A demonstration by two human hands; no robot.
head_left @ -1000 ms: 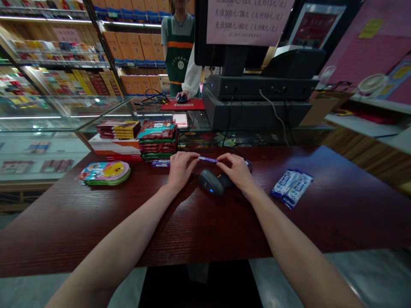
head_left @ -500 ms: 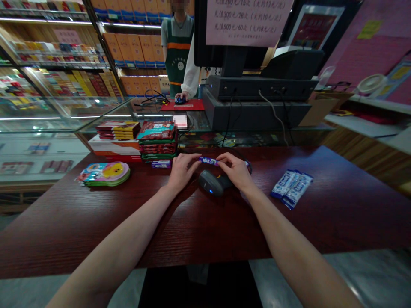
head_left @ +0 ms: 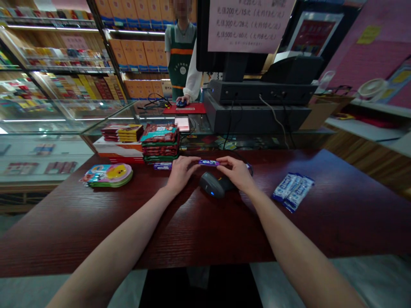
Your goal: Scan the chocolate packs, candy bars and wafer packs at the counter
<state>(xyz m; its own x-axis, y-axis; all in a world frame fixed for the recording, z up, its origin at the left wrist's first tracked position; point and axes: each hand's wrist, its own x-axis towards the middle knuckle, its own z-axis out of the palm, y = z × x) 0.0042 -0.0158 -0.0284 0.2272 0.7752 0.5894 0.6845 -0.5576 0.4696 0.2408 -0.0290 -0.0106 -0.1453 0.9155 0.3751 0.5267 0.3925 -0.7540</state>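
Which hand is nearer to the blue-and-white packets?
Right. The right hand is left of the blue-and-white packets, with a gap between; the left hand is farther left, past the small purple pack.

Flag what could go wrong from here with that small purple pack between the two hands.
1. The purple pack appears pinched only by its ends, between the fingertips of the left hand and right hand, so it might twist or slip out.
2. The scanner lies close to the right hand, so a small shift could knock it.
3. The stack of snack bags stands near the left hand; a sideways bump could topple it.
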